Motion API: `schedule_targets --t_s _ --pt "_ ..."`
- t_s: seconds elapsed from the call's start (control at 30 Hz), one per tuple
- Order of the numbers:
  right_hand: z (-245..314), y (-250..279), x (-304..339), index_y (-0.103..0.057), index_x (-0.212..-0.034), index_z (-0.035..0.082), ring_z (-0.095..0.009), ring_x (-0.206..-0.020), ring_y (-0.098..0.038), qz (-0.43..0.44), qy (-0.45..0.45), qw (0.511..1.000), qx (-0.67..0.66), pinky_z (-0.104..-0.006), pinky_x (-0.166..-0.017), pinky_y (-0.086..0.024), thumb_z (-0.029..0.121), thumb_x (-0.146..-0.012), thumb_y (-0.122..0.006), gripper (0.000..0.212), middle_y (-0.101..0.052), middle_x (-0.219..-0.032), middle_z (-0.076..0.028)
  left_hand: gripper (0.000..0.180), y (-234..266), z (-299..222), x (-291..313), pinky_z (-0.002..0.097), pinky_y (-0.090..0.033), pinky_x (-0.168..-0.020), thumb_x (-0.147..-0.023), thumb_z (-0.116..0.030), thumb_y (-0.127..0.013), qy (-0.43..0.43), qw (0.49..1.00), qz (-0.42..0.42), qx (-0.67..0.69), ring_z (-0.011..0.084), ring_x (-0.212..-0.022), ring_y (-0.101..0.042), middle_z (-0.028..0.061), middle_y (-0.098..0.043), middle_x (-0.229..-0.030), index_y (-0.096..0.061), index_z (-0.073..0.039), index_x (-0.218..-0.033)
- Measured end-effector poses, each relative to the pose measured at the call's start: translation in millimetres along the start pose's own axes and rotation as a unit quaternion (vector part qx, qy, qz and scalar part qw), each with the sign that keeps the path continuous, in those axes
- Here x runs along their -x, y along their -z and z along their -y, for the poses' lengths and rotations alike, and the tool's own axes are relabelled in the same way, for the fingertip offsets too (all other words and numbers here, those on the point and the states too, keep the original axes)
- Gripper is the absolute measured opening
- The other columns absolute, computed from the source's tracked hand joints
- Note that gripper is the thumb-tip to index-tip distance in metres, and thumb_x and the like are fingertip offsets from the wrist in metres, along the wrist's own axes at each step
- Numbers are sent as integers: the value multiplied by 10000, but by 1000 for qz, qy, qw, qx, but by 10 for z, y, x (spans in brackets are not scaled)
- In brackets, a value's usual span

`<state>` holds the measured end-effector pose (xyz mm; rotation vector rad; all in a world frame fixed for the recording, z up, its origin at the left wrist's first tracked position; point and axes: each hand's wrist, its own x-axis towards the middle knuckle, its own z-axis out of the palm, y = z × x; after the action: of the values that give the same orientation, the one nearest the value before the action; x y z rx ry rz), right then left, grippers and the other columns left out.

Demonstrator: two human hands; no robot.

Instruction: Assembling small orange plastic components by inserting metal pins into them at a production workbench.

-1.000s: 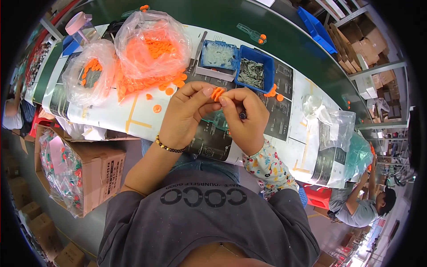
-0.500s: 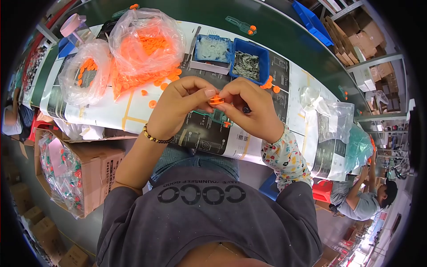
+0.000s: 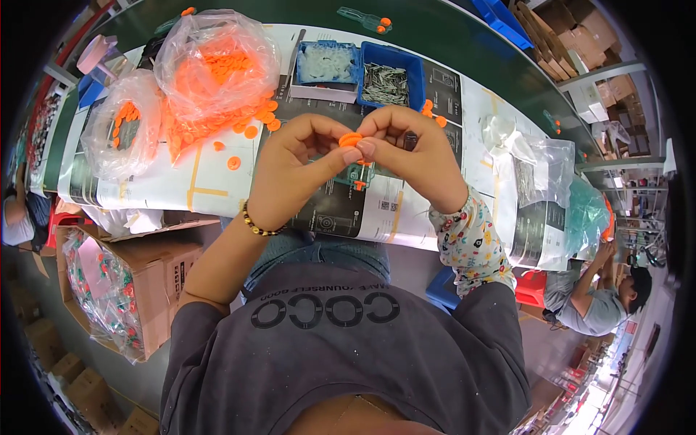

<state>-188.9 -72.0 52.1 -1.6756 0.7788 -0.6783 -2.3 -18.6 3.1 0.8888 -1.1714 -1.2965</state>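
Head view: left hand (image 3: pixel 293 170) and right hand (image 3: pixel 409 156) raised together, fingertips pinched shut on small orange disc (image 3: pixel 351 139) between them. Disc half hidden by thumbs; shape hard to read. Just beyond knuckles, blue bins (image 3: pixel 395 72), contents blurred. Left of left hand, clear bag of orange parts (image 3: pixel 214 69).

Assembly workshop: parts bins (image 3: pixel 360 67), cartons (image 3: pixel 145 279)
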Motion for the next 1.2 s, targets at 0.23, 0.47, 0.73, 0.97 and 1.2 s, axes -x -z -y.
schedule_targets --t_s 0.23,0.47,0.73,0.97,1.2 --pt "-513 92 -77 -615 -915 5 -91 -629 -577 43 -40 970 236 -250 -564 -454 133 -828 -675 166 -629 -751 -33 619 37 469 -148 393 -396 -941 -694 -238 -779 -137 913 96 -373 264 -1065 -534 125 -586 -1116 -497 -33 -1206" --pt "-673 -104 -192 -602 -848 31 -361 -775 -619 109 29 829 548 -437 -672 -491 142 -750 -654 157 -639 -806 -159 682 82 642 -171 418 -350 -949 -674 -238 -758 -129 870 105 -463 313 -1044 -508 139 -588 -1077 -459 -47 -1256" --pt "-631 -79 -166 -525 -730 33 -200 -564 -538 -107 88 981 137 -304 -505 -434 238 -915 -559 278 -543 -657 -61 560 183 642 -119 439 -327 -974 -679 -268 -767 -165 855 85 -484 278 -1052 -515 111 -601 -1015 -548 -73 -1156" --pt "-694 -400 -232 -369 -636 73 -109 -481 -304 -188 195 918 -288 -234 -387 -234 349 -1001 -408 459 -340 -574 -15 406 211 657 -129 467 -288 -1035 -687 -254 -771 -197 833 93 -508 273 -1075 -500 71 -589 -981 -603 -88 -1018" --pt "-844 -616 -288 -344 -634 67 -118 -474 -293 -251 314 896 -188 -228 -377 -215 371 -1010 -366 484 -314 -557 -33 388 238 658 -143 469 -273 -1057 -698 -257 -767 -178 838 123 -500 249 -1064 -521 57 -585 -984 -587 -88 -998"
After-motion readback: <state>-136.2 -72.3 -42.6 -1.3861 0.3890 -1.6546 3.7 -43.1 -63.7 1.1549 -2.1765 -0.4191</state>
